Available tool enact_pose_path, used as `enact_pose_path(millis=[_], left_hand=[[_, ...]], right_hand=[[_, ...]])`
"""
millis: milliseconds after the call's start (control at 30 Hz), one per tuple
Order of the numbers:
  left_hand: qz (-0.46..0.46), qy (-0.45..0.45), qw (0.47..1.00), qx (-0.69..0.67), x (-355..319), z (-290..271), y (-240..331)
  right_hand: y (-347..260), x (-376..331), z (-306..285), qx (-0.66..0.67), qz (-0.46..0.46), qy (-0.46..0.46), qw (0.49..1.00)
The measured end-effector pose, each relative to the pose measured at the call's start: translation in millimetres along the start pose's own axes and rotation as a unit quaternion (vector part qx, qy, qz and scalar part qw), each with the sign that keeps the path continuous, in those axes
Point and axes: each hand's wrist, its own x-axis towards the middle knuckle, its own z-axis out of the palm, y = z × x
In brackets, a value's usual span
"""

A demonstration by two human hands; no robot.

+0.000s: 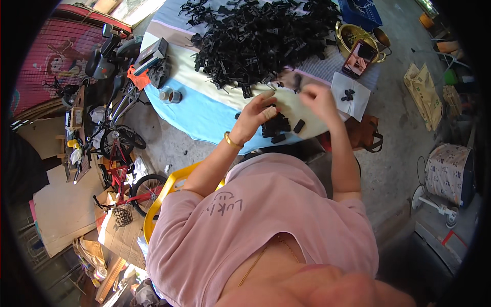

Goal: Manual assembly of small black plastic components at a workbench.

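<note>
Looking down on a cloth-covered table [189,116]. A large, tangled pile [245,48] of small black parts fills much of it. On the near side of the pile sits a small cluster [275,126] of black pieces, one loose piece [299,126] just to its right. The left hand [257,116], also nearer than the pile, is bent over the cluster with fingers loosely curled; whether it grips anything cannot be told. The right hand [318,101], off the pile's near right edge, has its fingers drawn together; blur hides whether something is pinched in them. Right of the pile are a phone [359,59] and a white paper [360,103] bearing a few black bits [348,95]. Judging by amounts, the work looks far from finished: the cluster may be pieces already dealt with, while the much larger pile seems left to go through.
</note>
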Motion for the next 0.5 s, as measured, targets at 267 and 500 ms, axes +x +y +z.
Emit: enact_pose_path(millis=[267,500], left_hand=[[-0.106,-0.173,0.949,-0.239,6.1,1.2,7.4],[-0.073,-0.095,0.947,-0.297,-0.2,6.8,-5.9]], right_hand=[[-42.1,-51.4,30.5,0.089,-0.080,-0.021,0.993],[-44.9,-65.0,45.2,-0.027,-0.149,0.043,0.987]])
